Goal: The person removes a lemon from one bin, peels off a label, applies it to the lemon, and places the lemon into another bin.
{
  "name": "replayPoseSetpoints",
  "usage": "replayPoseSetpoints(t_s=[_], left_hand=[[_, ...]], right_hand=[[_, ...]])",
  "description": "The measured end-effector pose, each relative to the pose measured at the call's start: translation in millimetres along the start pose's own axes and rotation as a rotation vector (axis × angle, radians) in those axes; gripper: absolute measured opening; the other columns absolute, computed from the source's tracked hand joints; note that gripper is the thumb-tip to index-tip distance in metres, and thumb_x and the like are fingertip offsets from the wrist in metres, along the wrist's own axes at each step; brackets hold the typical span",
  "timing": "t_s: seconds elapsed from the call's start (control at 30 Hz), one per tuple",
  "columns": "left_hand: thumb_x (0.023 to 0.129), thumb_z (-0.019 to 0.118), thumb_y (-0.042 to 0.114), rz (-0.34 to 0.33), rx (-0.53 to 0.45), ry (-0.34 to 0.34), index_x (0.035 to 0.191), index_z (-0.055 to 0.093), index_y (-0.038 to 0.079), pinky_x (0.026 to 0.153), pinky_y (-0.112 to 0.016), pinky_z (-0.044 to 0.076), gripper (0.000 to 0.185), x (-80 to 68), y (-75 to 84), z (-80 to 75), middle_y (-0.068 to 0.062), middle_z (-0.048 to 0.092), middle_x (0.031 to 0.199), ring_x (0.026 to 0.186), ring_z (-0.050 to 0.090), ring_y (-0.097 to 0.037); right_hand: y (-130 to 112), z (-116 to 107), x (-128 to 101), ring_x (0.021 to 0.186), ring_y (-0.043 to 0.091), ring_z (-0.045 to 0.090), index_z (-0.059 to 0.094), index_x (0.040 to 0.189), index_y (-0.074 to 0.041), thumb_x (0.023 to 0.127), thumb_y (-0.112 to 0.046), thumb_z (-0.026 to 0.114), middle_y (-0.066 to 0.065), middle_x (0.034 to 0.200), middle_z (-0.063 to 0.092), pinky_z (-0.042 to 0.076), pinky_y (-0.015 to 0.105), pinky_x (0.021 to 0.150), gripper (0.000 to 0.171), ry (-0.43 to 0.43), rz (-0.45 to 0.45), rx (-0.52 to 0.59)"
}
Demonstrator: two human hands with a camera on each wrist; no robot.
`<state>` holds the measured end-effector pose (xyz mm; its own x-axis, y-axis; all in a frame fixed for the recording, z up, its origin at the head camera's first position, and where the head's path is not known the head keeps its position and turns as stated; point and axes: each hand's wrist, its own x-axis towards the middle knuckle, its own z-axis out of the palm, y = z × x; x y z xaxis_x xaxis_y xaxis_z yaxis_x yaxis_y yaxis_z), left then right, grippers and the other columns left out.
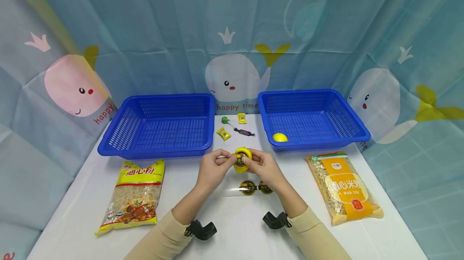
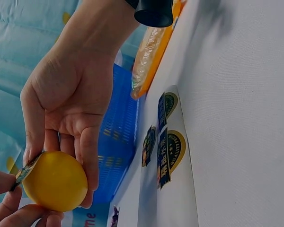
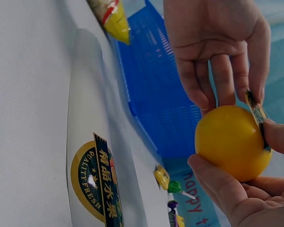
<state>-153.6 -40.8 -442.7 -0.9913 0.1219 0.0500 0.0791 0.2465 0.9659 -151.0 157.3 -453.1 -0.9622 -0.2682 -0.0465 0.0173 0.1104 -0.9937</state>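
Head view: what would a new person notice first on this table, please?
First, the two hands at the table's centre: the right hand holds a yellow ball while the left hand pinches a sticker at its edge. Behind them stand two blue baskets; the right basket holds another yellow ball. A sticker sheet lies just before the hands.

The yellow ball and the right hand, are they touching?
Touching: the right wrist view shows the right hand gripping the yellow ball, thumb against its underside.
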Motion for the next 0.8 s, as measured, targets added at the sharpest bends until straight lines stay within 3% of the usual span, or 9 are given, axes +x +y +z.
replayPoseSetpoints(t_s=[0.43,0.8], left_hand=[[0.089,0.077,0.028,0.000,-0.004,0.012,0.087,0.074,0.012,0.055,-0.024,0.038,0.016,-0.9,0.6,0.9,-0.003,0.079,0.090,0.081,0.065,-0.014],[0.089,0.077,0.024,0.010,-0.015,0.013,0.088,0.075,0.012,0.059,-0.024,0.044,0.012,-2.3,1.9,1.2,-0.004,0.079,0.089,0.084,0.070,-0.013]], right_hand=[[-2.0,0.5,-2.0,0.112,0.031,0.070,0.049,0.142,0.007,0.100,-0.027,0.065,0.024,0.130,0.065,0.060,0.034,0.087,0.057,0.021,0.005,0.005],[-3.8,0.7,-1.7,0.111,0.031,0.070,0.048,0.142,0.009,0.101,-0.027,0.064,0.027,0.129,0.064,0.060,0.035,0.088,0.057,0.009,-0.001,0.001]])
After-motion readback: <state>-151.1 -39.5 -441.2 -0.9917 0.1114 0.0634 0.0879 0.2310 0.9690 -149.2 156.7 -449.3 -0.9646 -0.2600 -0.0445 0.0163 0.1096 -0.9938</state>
